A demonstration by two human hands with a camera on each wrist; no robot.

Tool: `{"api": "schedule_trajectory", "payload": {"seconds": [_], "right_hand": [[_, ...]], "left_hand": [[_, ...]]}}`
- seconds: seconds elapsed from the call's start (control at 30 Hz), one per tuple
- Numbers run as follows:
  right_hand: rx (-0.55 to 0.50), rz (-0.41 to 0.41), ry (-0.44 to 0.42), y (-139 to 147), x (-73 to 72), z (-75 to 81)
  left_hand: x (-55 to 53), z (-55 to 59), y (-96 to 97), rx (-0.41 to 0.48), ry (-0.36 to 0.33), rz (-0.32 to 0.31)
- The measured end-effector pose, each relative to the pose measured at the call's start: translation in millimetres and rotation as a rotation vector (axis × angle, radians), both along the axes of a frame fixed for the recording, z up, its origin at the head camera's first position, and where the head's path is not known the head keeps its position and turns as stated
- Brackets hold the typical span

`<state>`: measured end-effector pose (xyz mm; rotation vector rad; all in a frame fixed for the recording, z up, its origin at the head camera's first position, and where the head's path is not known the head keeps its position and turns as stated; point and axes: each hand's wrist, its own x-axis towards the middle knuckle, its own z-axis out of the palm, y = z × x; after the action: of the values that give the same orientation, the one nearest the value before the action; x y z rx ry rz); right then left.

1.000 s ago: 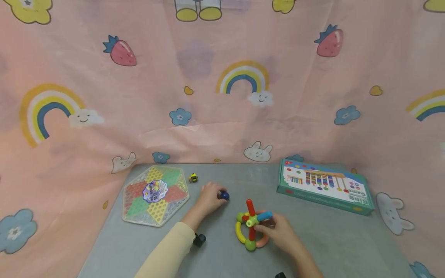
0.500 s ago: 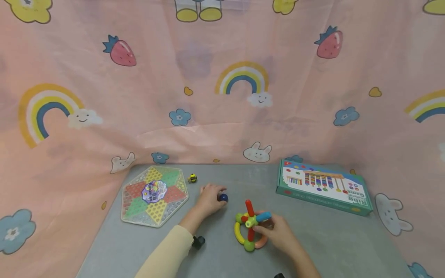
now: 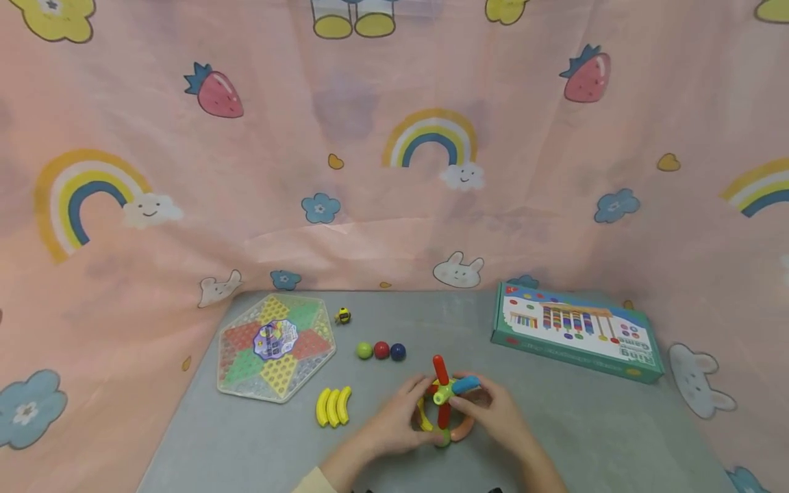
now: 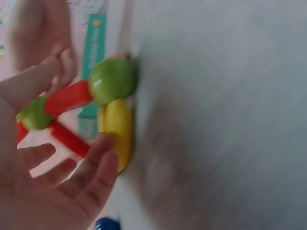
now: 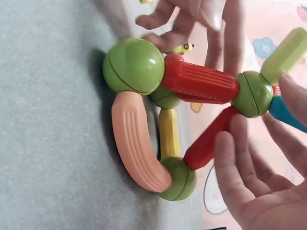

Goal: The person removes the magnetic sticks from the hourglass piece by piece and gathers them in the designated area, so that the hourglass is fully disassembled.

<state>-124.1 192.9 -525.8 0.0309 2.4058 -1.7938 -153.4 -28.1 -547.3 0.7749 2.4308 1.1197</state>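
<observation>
A magnetic stick-and-ball toy [image 3: 442, 412] stands on the table, with green balls, red rods, a blue rod, a yellow curved stick [image 4: 120, 129] and an orange curved stick [image 5: 134, 143]. My right hand [image 3: 498, 415] pinches its upper part, the fingers at a red rod [image 5: 209, 139] near the top green ball [image 5: 252, 94]. Around the toy's left side sits my left hand [image 3: 401, 423], fingers spread and loosely bent. Its fingertips lie by the yellow stick in the left wrist view; whether they press on it I cannot tell.
Left of the toy lie several yellow curved sticks [image 3: 333, 407]. Behind them are a green ball [image 3: 364, 350], a red ball [image 3: 381, 350] and a blue ball [image 3: 398, 352]. A star-patterned game board [image 3: 275, 347], small bee figure [image 3: 343, 315] and green game box [image 3: 576, 331] stand farther back.
My left hand has left the blue ball and come back toward me to the toy's left side, uncovering the balls and yellow sticks. My right hand stays at the toy.
</observation>
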Motion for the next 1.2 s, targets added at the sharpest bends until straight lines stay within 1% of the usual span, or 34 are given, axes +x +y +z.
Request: {"api": "schedule_trajectory", "payload": {"seconds": [0.07,0.17,0.23,0.3,0.37,0.43,0.53,0.63,0.73,0.83,0.93,1.0,1.07,1.17,1.2], "right_hand": [[-0.032,-0.037,0.009,-0.6,0.5,-0.9],[-0.065,-0.073,0.018,-3.3,0.4,-4.6],[-0.065,-0.105,0.021,-6.0,0.3,-7.4],[-0.065,-0.143,0.025,-8.3,0.4,-9.5],[-0.050,-0.179,0.036,-10.4,0.6,-10.1],[-0.020,-0.205,0.049,-11.9,1.2,-9.0],[0.021,-0.221,0.071,-13.9,1.6,-6.1],[0.029,-0.225,0.085,-15.3,1.8,-4.0],[0.003,-0.232,0.074,-17.5,2.7,-2.2],[-0.031,-0.261,0.023,-19.4,2.0,-3.8],[-0.135,-0.325,-0.052,-18.8,-0.5,-4.7],[-0.216,-0.372,-0.080,-16.0,-2.3,-4.0],[-0.255,-0.401,-0.092,-12.0,-3.6,-2.5],[-0.211,-0.387,-0.078,-3.2,-3.7,-2.6],[-0.178,-0.373,-0.076,0.4,-3.3,-3.1]], "left_hand": [[2.5,-7.3,5.0,0.045,0.009,0.005],[4.9,-14.5,11.5,0.106,0.070,0.055],[6.6,-16.7,15.0,0.117,0.123,0.106],[8.1,-17.2,18.1,0.108,0.176,0.148],[9.7,-16.7,21.0,0.099,0.195,0.182],[10.9,-15.5,23.7,0.104,0.194,0.205],[12.4,-12.6,27.2,0.139,0.167,0.232],[13.1,-11.0,29.4,0.164,0.161,0.248],[13.5,-10.4,30.2,0.154,0.172,0.254],[13.7,-9.3,30.7,0.116,0.194,0.253],[13.9,-8.5,30.3,0.096,0.230,0.248],[13.7,-8.9,29.4,0.105,0.227,0.243],[13.7,-9.1,28.7,0.123,0.219,0.237],[14.0,-9.4,29.7,0.137,0.187,0.252],[14.1,-9.4,30.7,0.142,0.177,0.264]]}}
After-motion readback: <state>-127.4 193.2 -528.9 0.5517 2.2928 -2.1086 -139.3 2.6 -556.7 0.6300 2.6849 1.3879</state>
